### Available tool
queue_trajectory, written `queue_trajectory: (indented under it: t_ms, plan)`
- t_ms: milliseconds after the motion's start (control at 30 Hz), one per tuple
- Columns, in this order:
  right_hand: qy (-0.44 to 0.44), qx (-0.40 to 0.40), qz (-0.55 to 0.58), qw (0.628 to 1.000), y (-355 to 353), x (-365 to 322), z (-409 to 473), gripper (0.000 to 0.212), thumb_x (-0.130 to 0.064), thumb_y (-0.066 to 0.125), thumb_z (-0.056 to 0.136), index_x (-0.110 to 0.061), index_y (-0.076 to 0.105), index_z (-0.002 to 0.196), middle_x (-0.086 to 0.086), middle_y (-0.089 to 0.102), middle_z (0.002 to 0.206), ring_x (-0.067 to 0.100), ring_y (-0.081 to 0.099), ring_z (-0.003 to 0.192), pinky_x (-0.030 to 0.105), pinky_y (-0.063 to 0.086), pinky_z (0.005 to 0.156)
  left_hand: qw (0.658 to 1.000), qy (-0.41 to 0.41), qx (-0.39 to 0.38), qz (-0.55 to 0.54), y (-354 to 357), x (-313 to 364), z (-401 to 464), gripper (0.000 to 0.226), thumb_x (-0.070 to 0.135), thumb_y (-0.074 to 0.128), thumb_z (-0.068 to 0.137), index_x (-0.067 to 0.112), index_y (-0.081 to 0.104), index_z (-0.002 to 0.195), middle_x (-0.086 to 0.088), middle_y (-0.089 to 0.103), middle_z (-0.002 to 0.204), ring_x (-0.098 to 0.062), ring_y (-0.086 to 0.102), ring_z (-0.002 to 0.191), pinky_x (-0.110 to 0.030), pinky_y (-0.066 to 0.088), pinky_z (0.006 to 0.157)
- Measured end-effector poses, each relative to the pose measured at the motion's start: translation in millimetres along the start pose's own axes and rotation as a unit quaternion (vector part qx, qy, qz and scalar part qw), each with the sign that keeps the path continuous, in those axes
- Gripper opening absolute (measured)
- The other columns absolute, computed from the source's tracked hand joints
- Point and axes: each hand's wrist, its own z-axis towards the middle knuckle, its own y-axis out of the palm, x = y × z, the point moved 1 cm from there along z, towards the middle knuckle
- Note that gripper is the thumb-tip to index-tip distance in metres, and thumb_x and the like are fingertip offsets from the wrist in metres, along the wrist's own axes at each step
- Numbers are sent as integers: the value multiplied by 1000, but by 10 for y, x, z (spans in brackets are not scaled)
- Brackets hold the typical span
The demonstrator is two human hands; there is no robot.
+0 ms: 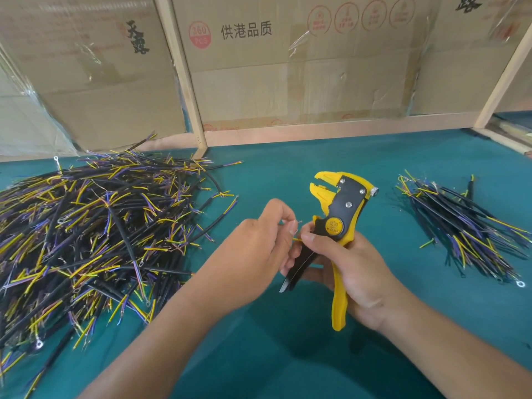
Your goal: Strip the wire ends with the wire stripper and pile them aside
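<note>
Both hands met above the table's (288, 174) near middle, the right (349, 272) gripping the stripper (341, 223) upright, the left (267, 234) pinching a wire's (296, 239) yellow end, apparently between strips; next, feed that end into the jaws.

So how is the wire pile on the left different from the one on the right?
The left pile is much bigger than the right pile. The left pile's wires cross every which way, while the right pile's wires lie mostly lined up in one direction. Both hold black cables with yellow and purple ends, and both rest on the green table.
</note>
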Motion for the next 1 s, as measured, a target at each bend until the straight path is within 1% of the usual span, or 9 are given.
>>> queue_trajectory:
  t_ms: [67,200,300,467,633,733,833,933,1000]
  plan:
    - [0,-2,-1,1000,-6,11,-1,25,-23,64,87,2,63,92,19,67,79,39,69,77,51,61,75,1000,3,-3,14,-7,9,-2,12,22,39,107,21,42,95,26,59,63,-2,55,55,-7,36,57]
    - [0,0,-7,1000,-18,16,-2,22,-22,64,87,-1,65,91,19,67,79,41,69,78,48,60,73,1000,2,-15,25,-1,8,-6,12,24,36,107,21,41,97,29,57,62,-1,53,55,-8,34,56]
    - [-2,0,-2,1000,-15,8,1,13,-21,64,87,-8,67,89,19,65,79,41,68,78,52,60,76,1000,-3,-12,15,25,-11,-6,13,29,33,107,25,39,96,19,58,62,-3,54,59,-12,33,57]
    - [-10,2,-8,1000,-5,-9,-3,11,-19,63,89,-9,65,85,20,65,79,42,68,78,48,59,75,997,-18,5,-69,68,-51,3,18,29,34,108,29,39,91,17,58,63,-6,53,57,-11,37,59]
    - [-32,13,-20,999,0,-30,-14,19,-10,58,99,-11,66,82,19,66,78,40,68,78,44,59,74,985,-34,37,-164,138,-85,17,19,28,34,107,18,41,92,8,53,63,-11,53,59,-18,42,59]
    - [-34,14,-26,999,5,-44,-19,16,-12,61,96,-13,67,81,17,66,77,39,69,78,43,60,74,985,-34,40,-164,147,-83,28,20,32,35,106,21,41,90,13,55,62,-6,48,56,-13,37,58]
    - [-29,23,-17,999,4,-64,-11,9,-18,64,86,-14,68,79,18,66,77,37,69,75,41,59,72,989,-34,22,-145,115,-85,28,16,33,39,103,25,43,90,22,58,64,-1,52,57,-8,37,59]
    - [-39,24,-26,999,-3,-74,-7,11,-19,64,84,-19,71,76,14,68,76,31,70,72,39,60,71,979,-70,0,-194,88,-94,35,11,32,53,94,25,45,91,8,67,71,-10,62,64,-18,46,66]
    - [-45,23,-32,998,7,-80,-10,14,-20,64,83,-23,73,72,9,70,74,25,71,71,37,60,70,979,-71,3,-190,77,-89,38,15,30,57,88,30,43,90,-4,65,70,-16,60,60,-22,44,60]
